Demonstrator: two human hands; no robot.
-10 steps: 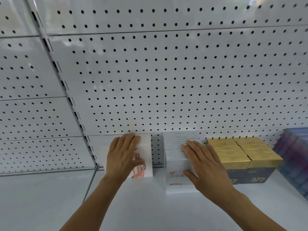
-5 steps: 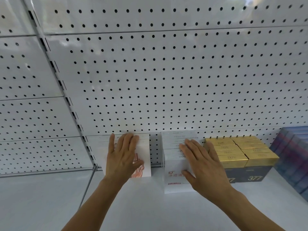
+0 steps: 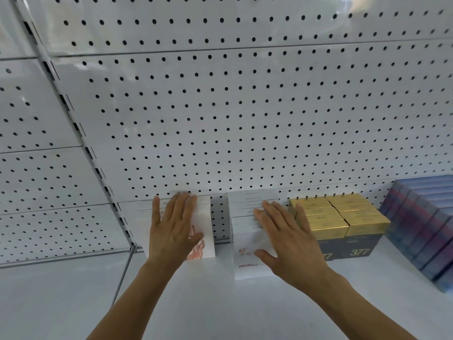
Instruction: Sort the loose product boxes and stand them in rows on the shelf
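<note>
Both hands are pressing flat with fingers spread — left hand on the white boxes at 11 o'clock, right hand on the taller row at 12 — light, stiff, slick cartons on the shelf, likely best pinched by their sides.

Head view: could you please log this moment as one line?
left hand flat on white boxes | right hand flat on white row | gold boxes aligned

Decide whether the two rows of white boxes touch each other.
Apart. The head view shows pegboard backing between the left white row and the right white row.
</note>
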